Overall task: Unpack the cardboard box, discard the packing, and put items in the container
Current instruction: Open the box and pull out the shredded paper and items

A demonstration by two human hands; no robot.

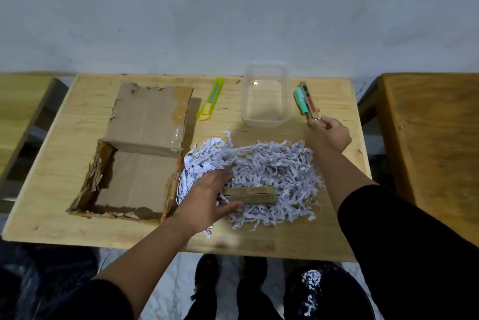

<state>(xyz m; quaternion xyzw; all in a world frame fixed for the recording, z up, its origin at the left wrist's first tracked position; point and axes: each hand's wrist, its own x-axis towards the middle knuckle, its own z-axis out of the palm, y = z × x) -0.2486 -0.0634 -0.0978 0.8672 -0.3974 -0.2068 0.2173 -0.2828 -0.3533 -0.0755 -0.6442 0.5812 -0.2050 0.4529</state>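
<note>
Wooden table [62, 164] | left hand [207, 198] spread at tan carton [252, 195] | right hand [330, 134] pinches teal pack [305, 101]

one head-worn view looks forward and down, close over the table [259, 242].
</note>
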